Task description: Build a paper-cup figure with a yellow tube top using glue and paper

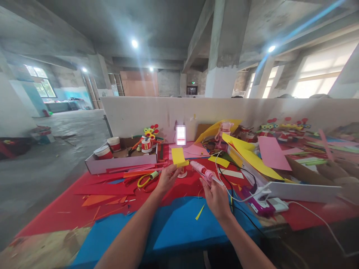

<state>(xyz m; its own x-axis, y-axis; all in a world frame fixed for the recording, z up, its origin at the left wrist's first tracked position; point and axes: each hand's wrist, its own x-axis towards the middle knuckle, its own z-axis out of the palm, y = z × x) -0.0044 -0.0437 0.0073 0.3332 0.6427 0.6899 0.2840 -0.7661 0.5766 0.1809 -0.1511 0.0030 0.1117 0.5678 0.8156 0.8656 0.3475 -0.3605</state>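
Note:
My left hand (pixel 168 177) pinches a piece of yellow paper (pixel 177 155) whose lower edge looks rolled or folded over. In my right hand (pixel 217 196) is a pink hot glue gun (pixel 202 170), its nozzle pointing left at the end of that lower edge. Whether the tip touches the paper I cannot tell. A paper cup (pixel 183 172) stands behind the yellow paper and is mostly hidden by it and my left hand. Yellow-handled scissors (pixel 144 182) lie left of my left hand. Below my hands, a thin yellow scrap (pixel 200 212) rests on the blue sheet (pixel 179 224).
At the left, an open box (pixel 120 164) holds paper cups and a finished-looking cup figure (pixel 146 144). Yellow and pink sheets lie over a box (pixel 305 190) at the right. A purple power strip (pixel 259 205) with cables sits near my right forearm. A white partition (pixel 140 116) stands behind.

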